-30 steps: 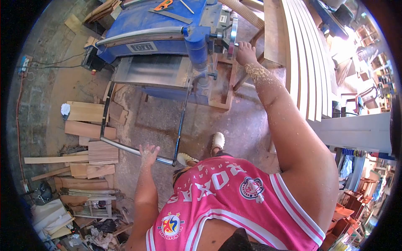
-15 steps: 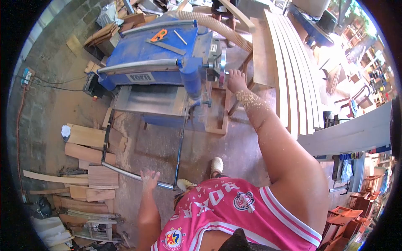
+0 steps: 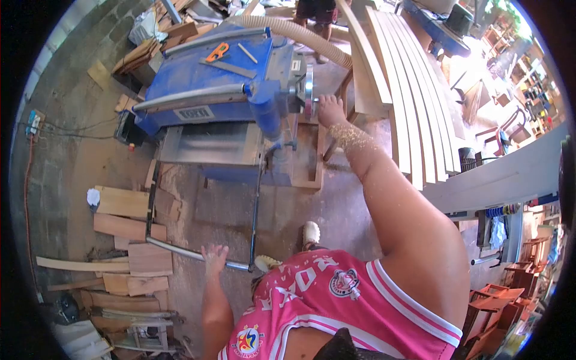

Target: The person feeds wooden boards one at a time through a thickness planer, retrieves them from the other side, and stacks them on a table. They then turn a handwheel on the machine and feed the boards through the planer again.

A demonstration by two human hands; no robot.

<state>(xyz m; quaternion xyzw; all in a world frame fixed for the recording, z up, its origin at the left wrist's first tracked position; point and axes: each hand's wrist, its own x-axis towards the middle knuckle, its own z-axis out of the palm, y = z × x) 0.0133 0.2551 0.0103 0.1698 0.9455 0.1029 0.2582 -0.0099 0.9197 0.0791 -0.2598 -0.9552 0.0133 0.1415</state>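
My right hand (image 3: 331,110) is at the handwheel (image 3: 309,90) on the right side of a blue planer machine (image 3: 204,78), its fingers closed round the wheel's small handle. Sawdust sticks to that wrist and forearm. My left hand (image 3: 214,254) rests over the metal roller bar (image 3: 180,249) of the frame in front of the machine, fingers spread. On the machine's blue top lie an orange-handled saw (image 3: 217,53) and a thin light stick (image 3: 247,53).
Long pale boards (image 3: 414,96) lie to the right of the machine. Cut wood pieces (image 3: 150,259) lie on the floor at left. A ribbed hose (image 3: 294,37) runs behind the machine. Another person's legs (image 3: 316,13) show at the top. Wooden furniture (image 3: 492,306) is at lower right.
The view has shifted slightly, so the machine sits further left. A long board beside the stack at the top has moved lower and nearer. My hands stay at the handwheel and bar.
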